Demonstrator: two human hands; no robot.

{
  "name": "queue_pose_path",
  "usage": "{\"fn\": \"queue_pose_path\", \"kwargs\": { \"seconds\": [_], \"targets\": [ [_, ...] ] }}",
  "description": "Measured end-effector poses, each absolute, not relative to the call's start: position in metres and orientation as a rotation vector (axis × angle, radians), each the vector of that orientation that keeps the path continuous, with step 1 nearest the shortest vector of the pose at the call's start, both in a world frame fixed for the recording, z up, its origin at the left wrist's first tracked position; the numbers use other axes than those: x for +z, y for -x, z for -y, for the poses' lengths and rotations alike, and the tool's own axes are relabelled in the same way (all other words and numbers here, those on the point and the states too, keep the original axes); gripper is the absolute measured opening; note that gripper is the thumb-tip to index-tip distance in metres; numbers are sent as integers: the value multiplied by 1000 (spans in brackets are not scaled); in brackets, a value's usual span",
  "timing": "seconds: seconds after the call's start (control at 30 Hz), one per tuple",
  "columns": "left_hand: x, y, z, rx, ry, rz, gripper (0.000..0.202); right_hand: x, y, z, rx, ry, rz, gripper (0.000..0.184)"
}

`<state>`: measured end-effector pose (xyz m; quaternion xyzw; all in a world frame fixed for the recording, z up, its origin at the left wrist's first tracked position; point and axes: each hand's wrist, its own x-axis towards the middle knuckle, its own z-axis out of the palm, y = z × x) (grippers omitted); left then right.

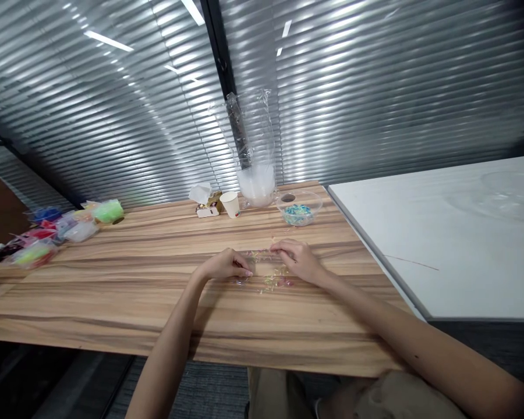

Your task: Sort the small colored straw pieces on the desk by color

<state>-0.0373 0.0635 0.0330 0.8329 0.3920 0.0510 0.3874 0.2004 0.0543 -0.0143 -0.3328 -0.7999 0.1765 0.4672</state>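
My left hand (227, 265) is over the wooden table, thumb and fingers pinched together; what sits in the pinch is too small to make out. Just below its fingertips lies a bit of clear, shiny material (241, 281). Opposite it, my right hand (300, 262) is also pinched, its fingertips beside a scatter of small pink and yellow pieces (258, 255). I cannot make out what it holds. Nearer to me, under the right hand, lies a second scatter of small yellow-green and pink pieces (271, 283).
Behind the hands stand a clear bowl (299, 214) of blue and teal pieces, a clear bag with white contents (257, 183), a paper cup (230, 205) and a tissue box (208, 206). Colourful bagged packs (82, 231) lie far left. A white table (454, 244) adjoins on the right.
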Motion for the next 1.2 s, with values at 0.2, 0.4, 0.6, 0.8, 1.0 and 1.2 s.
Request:
{"fn": "queue_pose_path", "kwargs": {
  "seconds": [0.2, 0.4, 0.6, 0.8, 1.0, 1.2],
  "targets": [
    [36, 34, -61, 210, -2132, -1010, 36, -13, -200, -52, 438, 852, 1883, 27],
    [32, 24, -59, 126, -2120, -860, 26, -9, -203, -56, 453, 970, 1676, 27],
    [36, 29, -57, -31, -2012, -1052, 20, -10, -207, -63, 500, 1019, 1514, 27],
    [40, 42, -57, -114, -1918, -1155, 19, -11, -208, -67, 579, 1057, 1425, 27],
    [41, 38, -57, -47, -2031, -1114, 21, 1, -218, -74, 649, 1273, 1751, 22],
    [37, 9, -53, 290, -2301, -1083, 18, 15, -230, -76, 719, 1194, 2181, 17]
  ]
}}
